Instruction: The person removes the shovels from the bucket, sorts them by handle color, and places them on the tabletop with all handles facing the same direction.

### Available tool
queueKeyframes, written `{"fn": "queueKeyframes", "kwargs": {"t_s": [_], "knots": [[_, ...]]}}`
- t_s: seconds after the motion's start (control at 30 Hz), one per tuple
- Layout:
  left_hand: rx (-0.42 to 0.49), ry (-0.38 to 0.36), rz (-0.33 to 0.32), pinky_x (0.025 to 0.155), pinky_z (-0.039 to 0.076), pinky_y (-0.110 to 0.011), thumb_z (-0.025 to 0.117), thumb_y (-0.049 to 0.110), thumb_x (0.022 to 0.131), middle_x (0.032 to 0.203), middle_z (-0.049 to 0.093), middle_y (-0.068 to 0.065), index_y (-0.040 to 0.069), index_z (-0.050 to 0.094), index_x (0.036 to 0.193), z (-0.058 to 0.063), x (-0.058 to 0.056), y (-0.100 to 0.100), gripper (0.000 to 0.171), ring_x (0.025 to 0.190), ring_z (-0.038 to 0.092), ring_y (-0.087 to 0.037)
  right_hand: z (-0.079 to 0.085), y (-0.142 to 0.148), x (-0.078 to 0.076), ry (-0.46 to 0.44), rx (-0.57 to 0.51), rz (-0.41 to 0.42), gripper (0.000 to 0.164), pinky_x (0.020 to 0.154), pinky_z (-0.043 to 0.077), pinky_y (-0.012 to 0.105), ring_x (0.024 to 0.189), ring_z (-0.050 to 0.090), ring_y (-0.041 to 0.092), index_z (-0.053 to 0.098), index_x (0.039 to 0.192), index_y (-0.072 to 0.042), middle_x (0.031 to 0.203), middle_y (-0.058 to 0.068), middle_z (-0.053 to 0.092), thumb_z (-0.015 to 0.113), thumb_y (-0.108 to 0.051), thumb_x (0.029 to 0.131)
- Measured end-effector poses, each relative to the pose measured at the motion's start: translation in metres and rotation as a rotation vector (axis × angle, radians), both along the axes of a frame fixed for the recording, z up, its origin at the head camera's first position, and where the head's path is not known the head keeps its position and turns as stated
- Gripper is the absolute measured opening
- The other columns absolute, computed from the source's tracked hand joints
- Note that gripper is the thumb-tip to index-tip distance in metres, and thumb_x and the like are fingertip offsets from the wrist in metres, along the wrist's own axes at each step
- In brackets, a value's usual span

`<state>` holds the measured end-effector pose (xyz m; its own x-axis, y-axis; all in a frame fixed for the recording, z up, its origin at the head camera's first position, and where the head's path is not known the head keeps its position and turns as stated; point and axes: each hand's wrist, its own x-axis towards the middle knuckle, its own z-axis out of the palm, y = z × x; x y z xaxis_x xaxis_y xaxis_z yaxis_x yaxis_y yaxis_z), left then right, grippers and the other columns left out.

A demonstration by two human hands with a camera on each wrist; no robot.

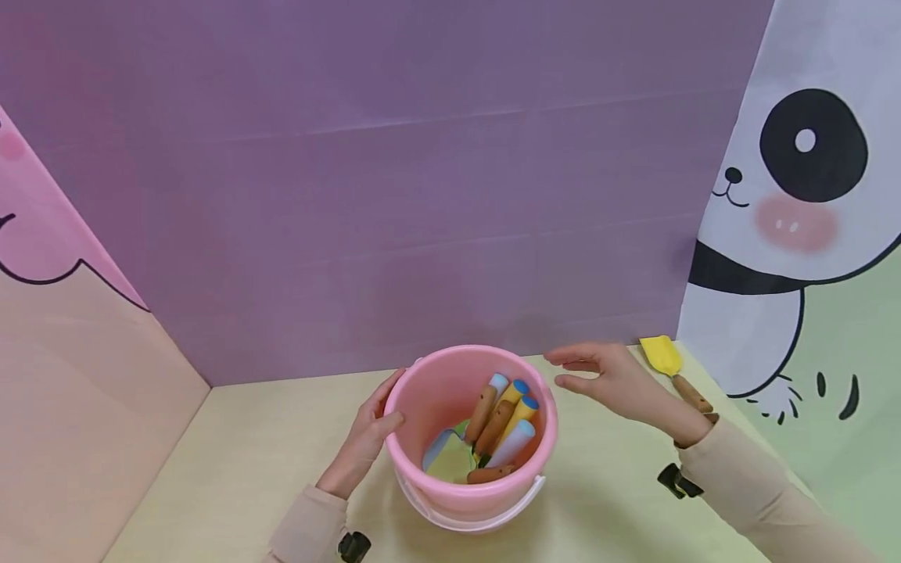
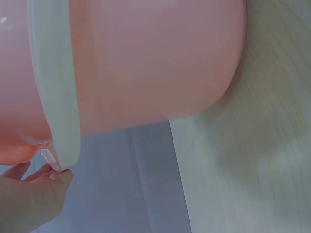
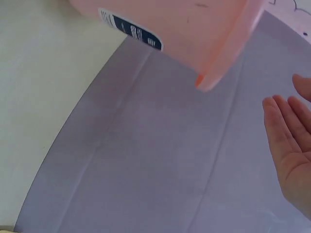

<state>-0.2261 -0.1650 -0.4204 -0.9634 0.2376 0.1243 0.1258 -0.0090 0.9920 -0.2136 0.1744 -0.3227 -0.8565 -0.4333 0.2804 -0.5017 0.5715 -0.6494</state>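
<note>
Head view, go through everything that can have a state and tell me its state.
Pink bucket, uncovered, partly filled
White bucket handle, swung down
Garden tools, bunched in the bucket, handles mostly up
Yellow hand shovel, lying on the table outside the bucket
Left hand, gripping the bucket
Right hand, empty, not touching the bucket

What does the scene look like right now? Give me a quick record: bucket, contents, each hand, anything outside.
Bucket: pink bucket, upright on the table
Bucket handle: pale handle, hanging down on the near side
Contents: several tools with brown, yellow and whitish handles; exact count unclear, some overlap
Left hand: left hand grips the bucket's left rim
Right hand: right hand holds nothing, in the air beside the right rim, not touching
Outside: small shovel, yellow blade, brown handle, at the table's far right
</note>
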Motion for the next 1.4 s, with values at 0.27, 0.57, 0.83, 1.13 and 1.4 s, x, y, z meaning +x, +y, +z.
{"fn": "queueKeyframes", "kwargs": {"t_s": [0.27,0.57,0.83,1.13,1.4], "knots": [[-0.009,0.023,0.017,0.088,0.043,-0.017,0.042,0.003,0.078,0.147,0.031,-0.009,0.011,0.03,0.143,0.003,0.001,-0.001,0.067,0.122,0.041,-0.022,-0.013,-0.033,-0.016,-0.063,0.051,0.168,0.028,0.083,0.052,0.037,0.099,0.062,0.029,0.064,0.111,0.001,0.108,0.015,0.065,0.062,-0.008,0.085],[-0.004,0.019,0.0,0.088,0.042,-0.017,0.042,0.003,0.079,0.147,0.031,-0.009,0.012,0.03,0.143,0.0,0.002,0.002,0.066,0.125,0.038,-0.026,-0.03,-0.056,-0.027,-0.008,0.25,0.229,0.02,0.072,0.051,0.02,0.083,0.065,0.015,0.069,0.1,-0.004,0.091,0.004,0.069,0.066,-0.007,0.08],[-0.005,0.028,0.014,0.089,0.043,-0.018,0.042,0.003,0.079,0.146,0.032,-0.009,0.012,0.031,0.143,0.0,0.002,0.0,0.065,0.123,0.041,-0.026,-0.031,-0.069,-0.025,0.102,0.383,0.219,0.018,0.063,0.045,0.019,0.069,0.053,0.009,0.071,0.094,-0.011,0.079,-0.004,0.065,0.067,-0.004,0.077],[-0.023,0.03,0.023,0.088,0.042,-0.016,0.042,0.003,0.08,0.147,0.031,-0.009,0.011,0.031,0.143,-0.001,0.001,-0.001,0.065,0.125,0.039,-0.025,-0.027,-0.077,-0.027,-0.042,0.276,0.407,0.05,0.075,0.048,0.023,0.087,0.063,0.005,0.071,0.088,-0.033,0.092,-0.013,0.069,0.047,0.01,0.083],[-0.027,0.016,0.019,0.089,0.041,-0.015,0.041,0.003,0.08,0.148,0.029,-0.005,0.013,0.03,0.143,-0.001,0.001,-0.001,0.065,0.128,0.036,-0.024,-0.028,-0.077,-0.032,0.02,0.348,0.356,0.054,0.061,0.045,0.019,0.087,0.061,0.001,0.073,0.087,-0.034,0.091,-0.018,0.069,0.05,0.013,0.076]]}}
